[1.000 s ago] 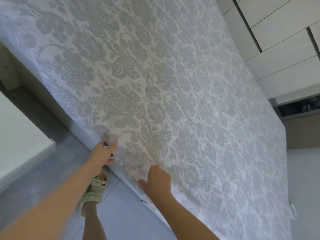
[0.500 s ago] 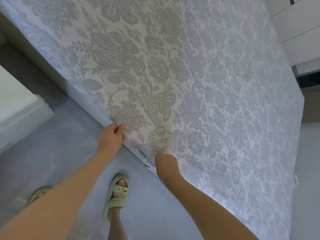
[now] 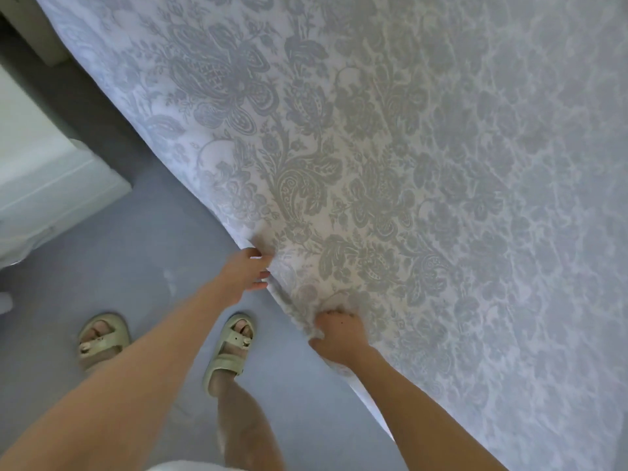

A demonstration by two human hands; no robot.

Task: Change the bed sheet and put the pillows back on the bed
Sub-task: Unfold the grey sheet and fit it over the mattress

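Observation:
A white bed sheet (image 3: 390, 158) with a grey floral pattern lies spread over the bed and fills most of the view. My left hand (image 3: 246, 271) pinches the sheet at the bed's near edge. A little to the right, my right hand (image 3: 339, 336) grips a bunched fold of the same edge, with its fingertips buried in the cloth. The sheet wrinkles between the two hands. No pillows are in view.
I stand on a grey floor (image 3: 142, 266) in pale green sandals (image 3: 231, 348) close beside the bed. White furniture (image 3: 44, 178) stands at the left, with a narrow gap between it and the bed.
Both hands have slid along the bed's edge while still holding the sheet. My right hand has closed on a bunched fold. My feet have stepped along the bed and the view has tilted down.

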